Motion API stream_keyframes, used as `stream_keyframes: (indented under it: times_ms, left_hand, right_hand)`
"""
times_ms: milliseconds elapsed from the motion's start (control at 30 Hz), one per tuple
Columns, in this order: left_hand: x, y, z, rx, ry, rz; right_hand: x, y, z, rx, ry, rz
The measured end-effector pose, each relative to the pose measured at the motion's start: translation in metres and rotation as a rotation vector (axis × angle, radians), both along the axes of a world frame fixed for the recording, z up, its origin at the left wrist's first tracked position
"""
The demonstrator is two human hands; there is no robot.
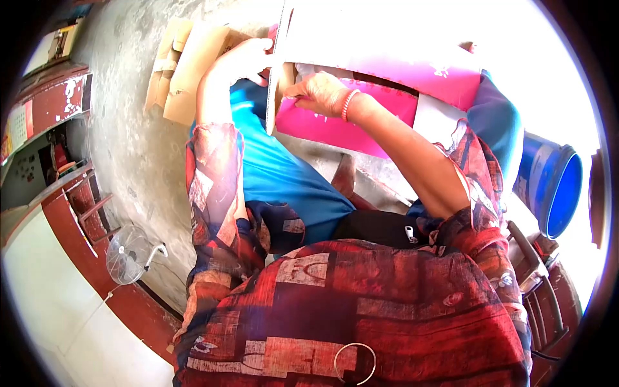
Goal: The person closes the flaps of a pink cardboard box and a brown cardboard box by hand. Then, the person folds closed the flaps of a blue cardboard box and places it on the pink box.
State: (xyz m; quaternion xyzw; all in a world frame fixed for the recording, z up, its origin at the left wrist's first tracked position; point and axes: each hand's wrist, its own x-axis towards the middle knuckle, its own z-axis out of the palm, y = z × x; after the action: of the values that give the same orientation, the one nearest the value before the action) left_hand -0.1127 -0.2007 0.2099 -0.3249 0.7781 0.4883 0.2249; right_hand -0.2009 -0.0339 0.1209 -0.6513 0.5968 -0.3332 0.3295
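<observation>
A pink and white cardboard box [335, 132] lies across my lap, its flaps raised and its inner side brown. At the box's left end, my left hand [251, 61] holds the outer side of an upright flap [276, 84], fingers bent around it. My right hand [319, 93], with a red and white bracelet at the wrist, is at the box's opening near the same flap. Its fingers are curled together, and what they hold, if anything, is hidden. Something clear, like plastic, shows just behind the right hand.
Folded brown cardboard [193, 74] stands on the grey floor at the left. A blue barrel [558, 187] is at the right, near a metal-framed chair [545, 290]. A fan [129, 255] and red-brown furniture [61, 106] are on the left.
</observation>
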Motion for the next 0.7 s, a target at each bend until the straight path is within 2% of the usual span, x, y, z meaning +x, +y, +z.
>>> stream_keyframes:
  times_ms: [67, 133, 233, 267, 333, 400, 433, 467, 567, 700]
  left_hand:
    - [0.0, 0.004, 0.001, 0.05, 0.004, 0.081]
    - [0.0, 0.005, 0.002, 0.031, -0.029, 0.014]
    - [-0.004, 0.022, 0.003, -0.093, -0.088, 0.041]
    - [-0.002, 0.023, 0.005, -0.097, -0.089, 0.038]
    - [0.002, 0.032, 0.004, -0.13, -0.103, -0.01]
    - [0.001, 0.044, 0.027, -0.055, -0.215, -0.119]
    - [0.003, 0.044, 0.017, -0.115, -0.283, -0.106]
    - [0.007, 0.045, 0.006, -0.174, -0.354, -0.093]
    - [0.009, 0.049, 0.002, -0.252, -0.25, -0.031]
    - [0.005, 0.046, -0.009, -0.32, -0.229, -0.012]
  right_hand:
    - [0.003, 0.009, 0.001, -0.1, 0.027, 0.054]
    - [0.005, 0.009, 0.004, -0.088, 0.04, 0.074]
    - [-0.002, -0.016, -0.005, 0.058, 0.069, 0.106]
    - [-0.006, -0.023, -0.013, 0.017, -0.001, 0.14]
    - [-0.005, -0.034, -0.007, 0.306, 0.19, 0.282]
    - [0.002, -0.036, -0.011, 0.387, 0.256, 0.272]
    - [0.004, -0.036, -0.011, 0.469, 0.322, 0.261]
    - [0.003, -0.033, -0.011, 0.467, 0.319, 0.265]
    - [-0.001, -0.016, 0.008, 0.351, 0.35, 0.337]
    - [0.009, 0.012, 0.013, 0.198, 0.397, 0.281]
